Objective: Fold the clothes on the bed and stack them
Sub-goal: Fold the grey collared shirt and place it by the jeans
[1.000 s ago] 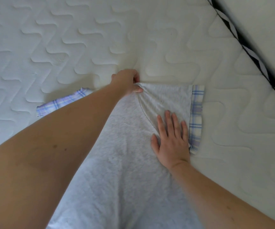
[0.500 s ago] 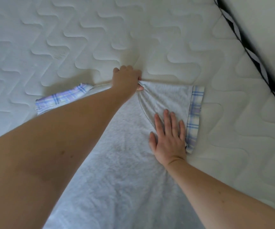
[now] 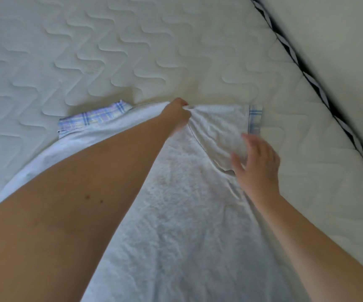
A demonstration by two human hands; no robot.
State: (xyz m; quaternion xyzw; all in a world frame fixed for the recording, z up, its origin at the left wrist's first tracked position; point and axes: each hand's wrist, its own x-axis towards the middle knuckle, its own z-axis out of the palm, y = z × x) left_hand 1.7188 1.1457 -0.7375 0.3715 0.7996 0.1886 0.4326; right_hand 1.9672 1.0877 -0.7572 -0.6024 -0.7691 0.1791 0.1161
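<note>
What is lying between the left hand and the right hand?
In the head view, only the grey shirt's sleeve lies between the left hand and the right hand; nothing else lies there.

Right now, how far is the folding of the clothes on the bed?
Early. Done: the grey T-shirt with plaid-trimmed sleeves lies spread on the mattress. In hand: the left hand pinches the fabric at the shirt's top edge, and the right hand hovers with spread fingers over the right sleeve. Left: no finished fold shows, and no stack or other clothes are in view.
</note>
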